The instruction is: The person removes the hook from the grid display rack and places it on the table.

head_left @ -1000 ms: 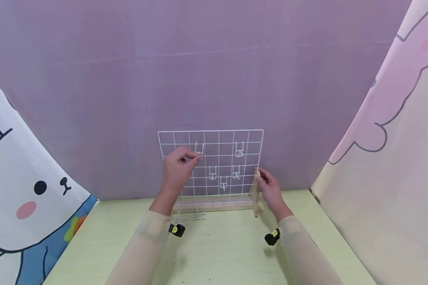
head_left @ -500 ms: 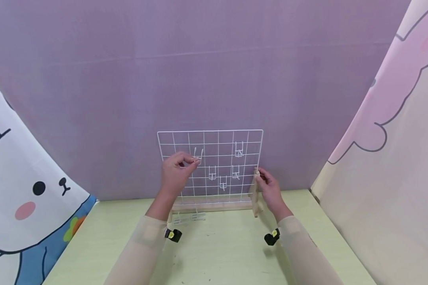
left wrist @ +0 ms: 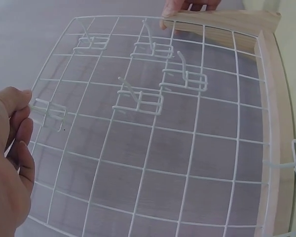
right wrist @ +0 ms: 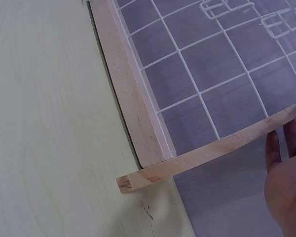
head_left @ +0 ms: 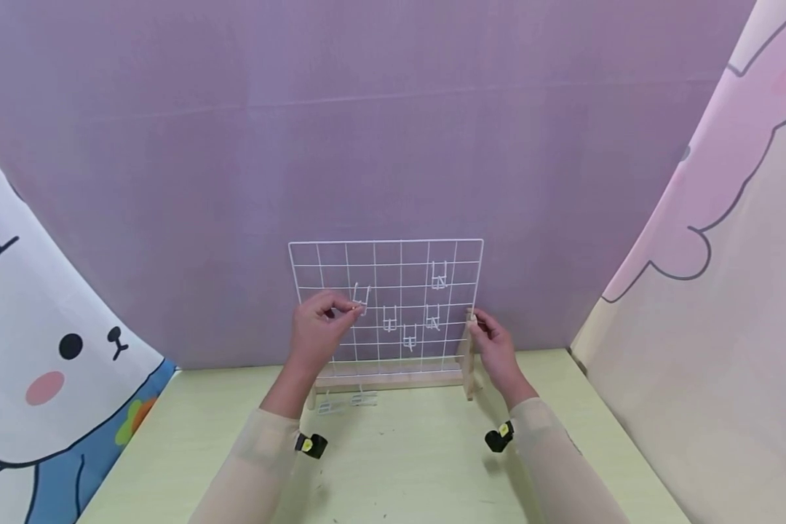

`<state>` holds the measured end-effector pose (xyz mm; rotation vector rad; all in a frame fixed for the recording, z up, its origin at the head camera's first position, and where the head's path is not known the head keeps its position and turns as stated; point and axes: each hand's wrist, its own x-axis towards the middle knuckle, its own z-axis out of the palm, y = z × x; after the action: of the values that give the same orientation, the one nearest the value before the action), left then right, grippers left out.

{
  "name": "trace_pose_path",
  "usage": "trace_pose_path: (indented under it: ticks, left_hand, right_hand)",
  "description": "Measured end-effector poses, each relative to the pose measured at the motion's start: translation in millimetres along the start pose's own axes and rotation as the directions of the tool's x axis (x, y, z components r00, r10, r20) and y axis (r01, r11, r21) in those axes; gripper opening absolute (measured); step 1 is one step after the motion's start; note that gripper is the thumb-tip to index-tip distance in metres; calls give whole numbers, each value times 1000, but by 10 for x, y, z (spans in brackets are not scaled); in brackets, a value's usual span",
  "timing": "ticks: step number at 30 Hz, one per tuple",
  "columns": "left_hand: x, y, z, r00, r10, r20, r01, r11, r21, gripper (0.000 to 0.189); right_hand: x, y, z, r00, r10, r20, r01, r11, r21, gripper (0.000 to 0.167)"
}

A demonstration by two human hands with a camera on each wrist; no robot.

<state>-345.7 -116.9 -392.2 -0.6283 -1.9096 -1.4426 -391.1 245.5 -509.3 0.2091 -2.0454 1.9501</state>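
Observation:
My left hand (head_left: 316, 331) pinches a white wire hook (head_left: 362, 297) between thumb and index finger, in front of the left part of a white wire grid panel (head_left: 402, 286). In the left wrist view this hook (left wrist: 52, 112) overlaps the mesh, its two prongs pointing up in the head view. Several similar hooks (left wrist: 149, 49) hang on the panel's right and middle. At the right edge, my right hand (head_left: 495, 349) grips the wooden side upright (head_left: 469, 364) of the panel's stand. In the right wrist view, fingers (right wrist: 272, 150) lie against that upright.
A wooden bar (head_left: 393, 380) runs along the panel's bottom. Two loose wire hooks (head_left: 364, 399) lie on the pale table (head_left: 419, 458) before it, at the left. A purple backdrop (head_left: 393, 145) stands behind, with printed cloths at both sides.
My left hand has moved down and slightly left, lowering the hook from the panel's upper rows toward its middle. The right hand stays at the upright.

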Motion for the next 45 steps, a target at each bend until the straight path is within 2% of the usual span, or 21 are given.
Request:
trace_pose_path:
  ticks: [13, 20, 30, 38, 45]
  left_hand:
    - [-167, -18, -54, 996, -65, 55, 63, 997, 42, 17]
    - [-250, -50, -81, 987, -125, 96, 118, 990, 80, 16]
    - [-345, -88, -139, 986, -124, 112, 111, 987, 114, 17]
    - [-458, -107, -157, 973, -174, 149, 156, 980, 126, 17]
    - [-535, -159, -135, 970, -163, 180, 139, 981, 135, 20]
  right_hand:
    - [-17, -29, 13, 1000, -16, -16, 16, 1000, -6, 43]
    - [-9, -31, 7, 1000, -20, -4, 20, 1000, 3, 44]
    - [-9, -34, -6, 1000, 1, 6, -1, 1000, -2, 45]
    - [-12, -51, -3, 1000, -2, 1, 2, 1000, -1, 45]
    - [-24, -59, -2, 1000, -7, 4, 7, 1000, -7, 45]
